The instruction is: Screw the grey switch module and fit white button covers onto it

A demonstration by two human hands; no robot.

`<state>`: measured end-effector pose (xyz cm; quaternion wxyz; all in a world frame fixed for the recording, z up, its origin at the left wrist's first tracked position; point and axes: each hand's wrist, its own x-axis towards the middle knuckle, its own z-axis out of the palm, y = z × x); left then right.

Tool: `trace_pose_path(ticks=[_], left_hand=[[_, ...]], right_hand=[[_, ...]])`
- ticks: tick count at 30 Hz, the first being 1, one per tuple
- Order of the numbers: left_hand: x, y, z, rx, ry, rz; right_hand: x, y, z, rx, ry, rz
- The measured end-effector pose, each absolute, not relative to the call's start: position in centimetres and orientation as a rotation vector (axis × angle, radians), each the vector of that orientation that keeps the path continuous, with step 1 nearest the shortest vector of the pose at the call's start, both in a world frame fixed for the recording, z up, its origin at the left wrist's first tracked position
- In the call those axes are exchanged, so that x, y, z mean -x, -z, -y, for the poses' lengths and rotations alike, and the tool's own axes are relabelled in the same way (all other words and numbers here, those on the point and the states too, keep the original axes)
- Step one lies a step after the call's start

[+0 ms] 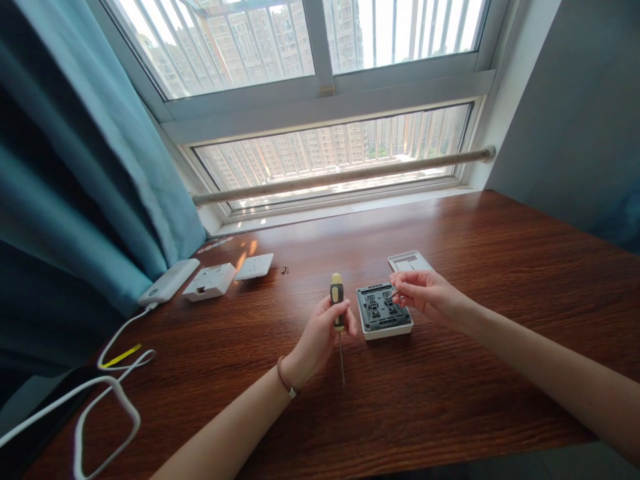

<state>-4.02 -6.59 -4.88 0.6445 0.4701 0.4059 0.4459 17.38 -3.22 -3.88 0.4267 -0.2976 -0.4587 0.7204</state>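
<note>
My left hand is closed round the black and yellow handle of a screwdriver, whose thin shaft points down toward me over the wooden desk. Just to its right lies an opened wall switch, white base with dark inner parts facing up. My right hand hovers over the switch's right side, fingers pinched on a small thing I cannot make out, perhaps a screw. Behind that hand lies a white cover plate.
At the desk's left rear lie a white power bank with a white cable, a white switch box, another white plate and two tiny screws. A teal curtain hangs left; the window is behind.
</note>
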Motion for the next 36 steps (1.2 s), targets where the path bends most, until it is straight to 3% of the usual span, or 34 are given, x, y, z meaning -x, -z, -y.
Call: trace_pose_path(ticks=[8,21,24,27,29,36], left_hand=[[2.8,3.3,9.4,-0.934,-0.65,-0.792],[3.8,3.1,8.7,-1.255,-0.7,-0.943],[5.0,3.3,7.2,-1.412,-0.797,-1.177],[8.0,3.4,3.8,-1.659,-0.985,-1.699],[10.5,3.4,1.0,-1.718,-0.957,-2.04],[15.6,4.3,-5.6,-1.658,-0.696,-2.421]], right_hand=[[-14.3,5.5,7.7,0.607,-1.91,1.274],[-13.8,5.4,7.8,0.683,-1.894,1.163],[-14.2,5.6,7.4,0.788,-1.813,1.182],[-14.8,5.3,7.1,0.821,-1.721,1.227],[-15.1,5.0,6.9,0.82,-1.705,1.238],[-15.2,4.8,6.9,0.782,-1.701,1.267]])
